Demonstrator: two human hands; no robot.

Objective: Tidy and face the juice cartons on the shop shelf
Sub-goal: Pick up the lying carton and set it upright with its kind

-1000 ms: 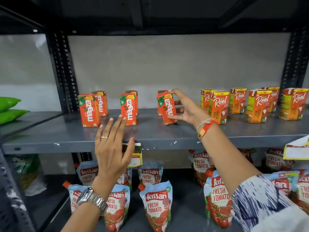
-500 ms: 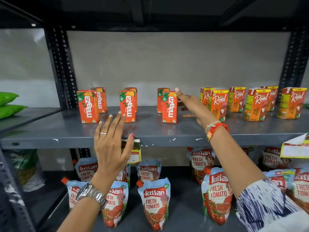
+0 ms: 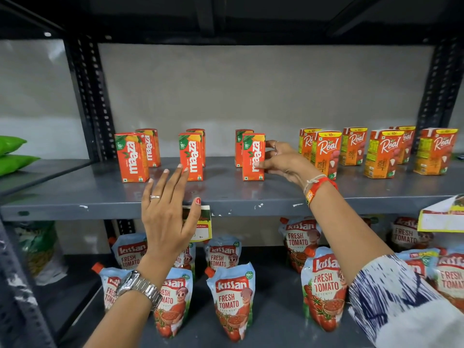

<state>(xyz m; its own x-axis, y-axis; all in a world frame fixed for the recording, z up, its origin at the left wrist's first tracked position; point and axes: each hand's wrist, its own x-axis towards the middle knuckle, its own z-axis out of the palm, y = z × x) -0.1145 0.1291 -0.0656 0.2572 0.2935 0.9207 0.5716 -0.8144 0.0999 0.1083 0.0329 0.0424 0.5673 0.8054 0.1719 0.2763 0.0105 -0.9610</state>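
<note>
Ketchup pouches (image 3: 232, 298) standing on the lower shelf (image 3: 276, 330), green packets (image 3: 11, 154) at left, price tag (image 3: 202, 226)

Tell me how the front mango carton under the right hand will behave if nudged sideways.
The front mango carton looks tall and narrow, so a high push probably tips it. Its flat base on the smooth grey shelf should slide easily. The right hand touches its side, likely steadying it.

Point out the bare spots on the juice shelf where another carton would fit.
Bare shelf runs along the front edge, and between the Maaza pairs: left pair, middle pair, right pair. The right hand fills the gap before the Real cartons, which stand crowded.
</note>
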